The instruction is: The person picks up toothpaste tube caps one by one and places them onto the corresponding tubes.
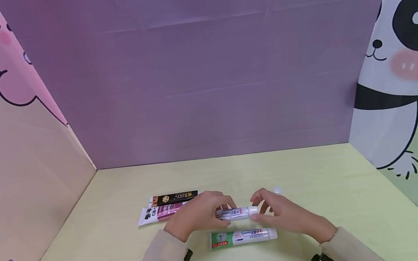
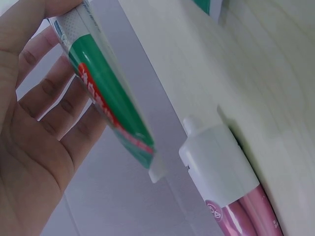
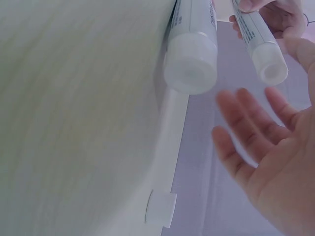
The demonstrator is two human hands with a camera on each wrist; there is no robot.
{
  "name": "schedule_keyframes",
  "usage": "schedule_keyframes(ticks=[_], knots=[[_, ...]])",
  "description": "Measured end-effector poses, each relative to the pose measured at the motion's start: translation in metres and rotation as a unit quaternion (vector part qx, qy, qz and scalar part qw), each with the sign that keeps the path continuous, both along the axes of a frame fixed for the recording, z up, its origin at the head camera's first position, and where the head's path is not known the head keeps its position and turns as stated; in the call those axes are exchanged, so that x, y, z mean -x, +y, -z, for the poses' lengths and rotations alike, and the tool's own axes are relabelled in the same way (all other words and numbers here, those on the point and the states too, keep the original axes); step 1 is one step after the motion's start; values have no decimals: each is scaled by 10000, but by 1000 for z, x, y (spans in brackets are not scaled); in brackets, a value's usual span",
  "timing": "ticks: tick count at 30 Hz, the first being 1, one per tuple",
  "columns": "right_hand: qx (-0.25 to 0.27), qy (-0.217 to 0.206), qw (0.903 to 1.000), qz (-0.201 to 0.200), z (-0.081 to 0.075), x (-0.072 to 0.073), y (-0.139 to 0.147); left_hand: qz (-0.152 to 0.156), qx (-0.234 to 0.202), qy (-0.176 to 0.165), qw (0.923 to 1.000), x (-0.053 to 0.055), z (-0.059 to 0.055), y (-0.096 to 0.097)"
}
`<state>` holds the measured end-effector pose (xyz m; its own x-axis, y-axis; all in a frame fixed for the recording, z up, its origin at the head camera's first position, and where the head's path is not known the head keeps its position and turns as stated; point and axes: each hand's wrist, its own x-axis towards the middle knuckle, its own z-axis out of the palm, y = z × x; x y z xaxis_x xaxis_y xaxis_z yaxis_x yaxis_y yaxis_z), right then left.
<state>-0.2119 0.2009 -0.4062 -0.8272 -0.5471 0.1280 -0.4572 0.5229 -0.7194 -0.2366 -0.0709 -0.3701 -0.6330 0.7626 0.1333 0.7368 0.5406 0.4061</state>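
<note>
My left hand (image 1: 203, 210) pinches a white-and-green toothpaste tube (image 1: 239, 213) between thumb and fingers, above the table. In the left wrist view, the green end of this toothpaste tube (image 2: 110, 93) points away from the palm. Close by the tube's white cap (image 3: 271, 66) is my right hand (image 3: 275, 157), its fingers spread loosely with nothing between them. A second white-and-green toothpaste tube (image 1: 243, 237) lies on the table in front of the hands, its cap to the right.
Left of the hands, a black tube (image 1: 174, 198) and a pink-and-white tube (image 1: 160, 214) lie on the table. The pink-and-white tube (image 2: 219, 162) shows a bare nozzle. A small white cap (image 1: 277, 190) sits behind the right hand. Walls enclose the table's back and sides.
</note>
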Motion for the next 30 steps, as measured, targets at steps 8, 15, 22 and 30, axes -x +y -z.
schedule_keyframes(ticks=[8, 15, 22, 30], knots=[[220, 426, 9988, -67, 1, -3, 1, 19, 3, -5, 10000, 1, -1, -2], [241, 603, 9977, -190, 2, -2, 2, -23, 59, 45, 10000, 1, -2, -2], [232, 550, 9979, -237, 1, -2, 2, -74, 67, -12, 9999, 1, -2, -2], [195, 649, 9973, -279, 0, -1, 2, -18, 21, 56, 10000, 0, -3, -1]])
